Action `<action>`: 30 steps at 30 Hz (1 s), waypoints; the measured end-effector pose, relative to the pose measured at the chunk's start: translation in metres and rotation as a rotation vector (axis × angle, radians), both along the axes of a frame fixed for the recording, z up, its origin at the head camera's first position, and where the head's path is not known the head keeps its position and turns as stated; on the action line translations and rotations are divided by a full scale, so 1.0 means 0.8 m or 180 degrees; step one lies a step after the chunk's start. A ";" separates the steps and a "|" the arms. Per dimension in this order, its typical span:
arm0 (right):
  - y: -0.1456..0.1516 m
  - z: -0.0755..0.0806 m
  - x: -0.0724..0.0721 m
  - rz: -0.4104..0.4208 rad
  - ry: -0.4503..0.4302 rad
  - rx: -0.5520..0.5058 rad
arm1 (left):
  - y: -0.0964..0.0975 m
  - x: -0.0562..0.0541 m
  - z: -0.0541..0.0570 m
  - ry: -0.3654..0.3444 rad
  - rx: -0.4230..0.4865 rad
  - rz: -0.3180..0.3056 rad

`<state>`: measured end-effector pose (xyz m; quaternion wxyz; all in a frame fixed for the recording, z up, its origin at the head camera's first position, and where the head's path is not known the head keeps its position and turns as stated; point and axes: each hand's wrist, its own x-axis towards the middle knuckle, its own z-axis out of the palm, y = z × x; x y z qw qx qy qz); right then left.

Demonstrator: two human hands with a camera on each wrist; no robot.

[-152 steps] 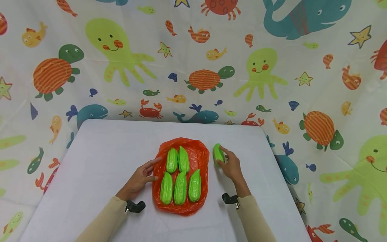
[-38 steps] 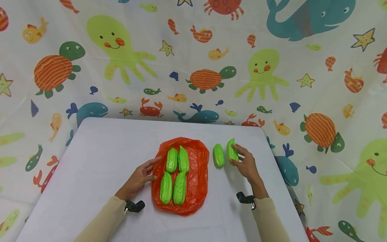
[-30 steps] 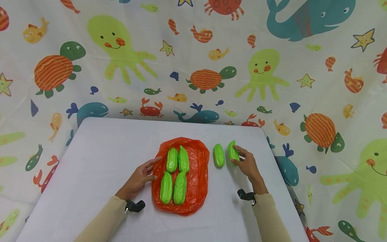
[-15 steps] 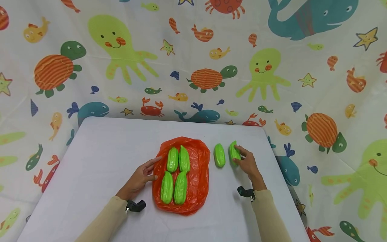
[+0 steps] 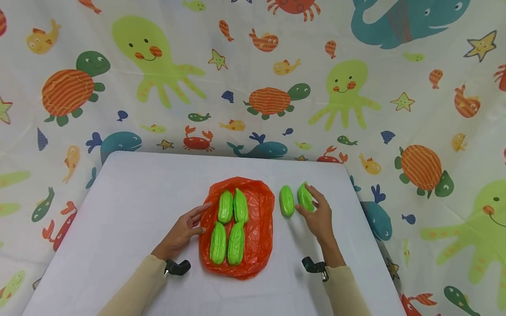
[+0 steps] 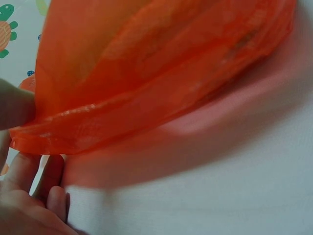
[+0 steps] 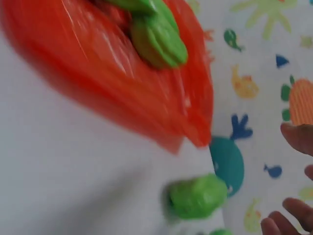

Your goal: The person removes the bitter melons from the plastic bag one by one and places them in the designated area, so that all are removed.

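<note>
Several green, ridged toy gourds (image 5: 236,244) lie in two rows inside a red plastic bag (image 5: 258,232) with its edges spread wide. My left hand (image 5: 181,233) pinches the bag's left rim, the thumb above and fingers beneath it in the left wrist view. To the right of the bag, one gourd (image 5: 286,201) lies on the table, and a second gourd (image 5: 304,197) lies beside it. My right hand (image 5: 320,219) is just over the second gourd with its fingers spread apart. In the right wrist view nothing is between the fingers (image 7: 299,138).
A white-covered table (image 5: 142,188) carries everything. Behind it hangs a curtain (image 5: 221,87) printed with sea animals. Each wrist wears a black camera mount (image 5: 178,267).
A gourd has gone from the bag's lower right to the table, right of the one set down earlier. My right hand has let go of it and drawn slightly back. The left hand stays.
</note>
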<state>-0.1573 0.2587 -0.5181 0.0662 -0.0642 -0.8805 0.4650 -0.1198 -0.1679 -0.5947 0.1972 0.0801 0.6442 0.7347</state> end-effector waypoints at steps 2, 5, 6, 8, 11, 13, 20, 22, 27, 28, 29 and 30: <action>-0.020 0.001 0.013 -0.0019 0.0098 -0.0107 | 0.000 0.001 0.001 -0.0013 -0.0006 0.0009; -0.054 -0.004 0.037 0.0018 0.0177 -0.0288 | 0.001 0.001 0.003 -0.0030 -0.0006 0.0018; -0.065 -0.006 0.045 0.0040 0.0198 -0.0354 | 0.001 0.001 0.003 -0.0032 -0.0002 0.0021; -0.085 -0.011 0.061 0.0115 0.0223 -0.0451 | 0.002 0.001 0.003 -0.0038 -0.0006 0.0024; -0.109 -0.017 0.080 0.0193 0.0202 -0.0595 | 0.003 0.001 0.003 -0.0039 -0.0009 0.0017; -0.121 -0.020 0.090 0.0268 0.0195 -0.0658 | 0.003 0.000 0.003 -0.0050 -0.0029 0.0030; -0.159 -0.038 0.120 0.0661 0.0020 -0.0601 | 0.003 0.000 0.005 -0.0070 -0.0061 0.0075; -0.168 -0.042 0.125 0.0768 -0.0054 -0.0556 | 0.003 0.000 0.004 -0.0072 -0.0057 0.0074; -0.188 -0.054 0.137 0.0997 -0.0279 -0.0343 | 0.003 0.000 0.002 -0.0085 -0.0055 0.0079; -0.190 -0.055 0.139 0.1028 -0.0316 -0.0306 | 0.003 0.000 0.002 -0.0080 -0.0065 0.0080; -0.192 -0.057 0.140 0.1039 -0.0346 -0.0281 | 0.003 0.000 0.001 -0.0077 -0.0071 0.0082; -0.194 -0.058 0.141 0.1061 -0.0345 -0.0232 | 0.002 0.000 0.000 -0.0074 -0.0079 0.0085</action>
